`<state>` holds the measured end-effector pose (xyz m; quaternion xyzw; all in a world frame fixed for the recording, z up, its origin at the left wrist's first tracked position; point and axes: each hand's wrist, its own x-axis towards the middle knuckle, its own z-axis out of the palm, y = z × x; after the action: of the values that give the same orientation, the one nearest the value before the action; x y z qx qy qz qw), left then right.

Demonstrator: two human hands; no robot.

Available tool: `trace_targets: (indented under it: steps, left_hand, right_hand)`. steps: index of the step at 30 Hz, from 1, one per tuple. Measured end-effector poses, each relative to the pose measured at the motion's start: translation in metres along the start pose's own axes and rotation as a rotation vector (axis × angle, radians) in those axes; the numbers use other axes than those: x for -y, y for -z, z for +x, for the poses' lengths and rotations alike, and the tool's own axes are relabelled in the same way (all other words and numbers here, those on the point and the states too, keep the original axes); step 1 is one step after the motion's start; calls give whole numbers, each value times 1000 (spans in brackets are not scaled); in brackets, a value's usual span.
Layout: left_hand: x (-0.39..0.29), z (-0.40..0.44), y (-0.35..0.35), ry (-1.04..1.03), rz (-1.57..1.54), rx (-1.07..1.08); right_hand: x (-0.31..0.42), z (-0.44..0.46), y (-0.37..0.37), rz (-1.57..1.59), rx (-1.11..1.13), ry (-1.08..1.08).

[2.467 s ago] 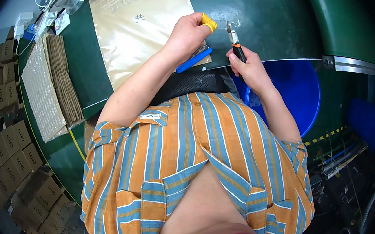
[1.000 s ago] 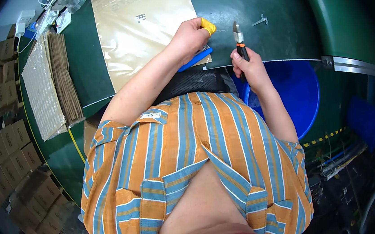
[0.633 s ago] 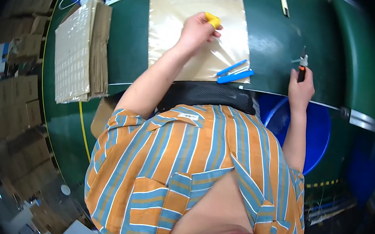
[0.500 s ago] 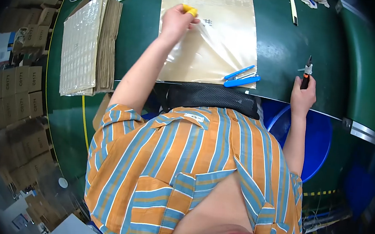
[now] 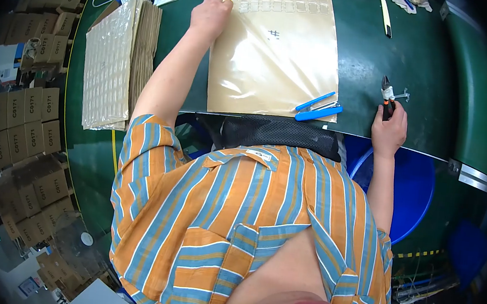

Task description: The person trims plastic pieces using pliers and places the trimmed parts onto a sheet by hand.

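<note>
My left hand (image 5: 211,18) is closed at the upper left edge of a brown sheet covered with glossy clear plastic film (image 5: 272,67). Its fingers are curled and mostly hidden, and appear to pinch the film. Diagonal creases cross the film towards its lower right corner. In my right hand (image 5: 390,131) is a pair of cutting pliers (image 5: 387,95) with black and orange handles, jaws pointing away from me. A small grey piece (image 5: 403,95) shows beside the pliers. On the sheet's lower right corner lies a blue tool with metal parts, resembling an open stapler (image 5: 318,107).
A thick stack of film-wrapped brown sheets (image 5: 111,60) stands at the left. A utility knife (image 5: 385,16) lies at the back right of the green table (image 5: 364,52). A blue bin (image 5: 416,186) is below the right edge. Cartons (image 5: 18,113) are piled beyond the left side.
My left hand has moved left and away from me, to the sheet's edge; its yellow fingertip covers are now out of sight. The pliers have turned, tips pointing further left.
</note>
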<state>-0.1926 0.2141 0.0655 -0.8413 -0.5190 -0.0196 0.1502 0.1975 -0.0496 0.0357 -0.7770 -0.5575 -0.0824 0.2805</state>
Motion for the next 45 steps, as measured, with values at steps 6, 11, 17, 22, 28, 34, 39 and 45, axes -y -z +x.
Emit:
trace_targets:
  steps: [6,11,17,22,28,34,39,45]
  left_hand:
    - [-3,1,-2,-109,90,-23]
    - [-3,-3,-3,-142,87,-53]
    - [-5,-6,-7,-158,71,-103]
    - [-6,-4,-4,-190,72,-88]
    - [-6,-2,-5,-231,87,-89]
    - [-6,-3,-4,-216,92,-72]
    - [-7,-3,0,-97,6,-13]
    - [-2,0,1,54,-101,27]
  right_hand:
    - [2,0,-1,-1,-2,-4]
    - [1,0,-1,0,5,-5]
    - [0,0,-1,-3,2,8]
    - [2,1,0,0,3,10]
    - [2,1,-1,-17,6,18]
    - [1,1,-1,-11,11,14]
    - [2,1,-1,-27,-5,30]
    - [1,1,-1,-7,10,13]
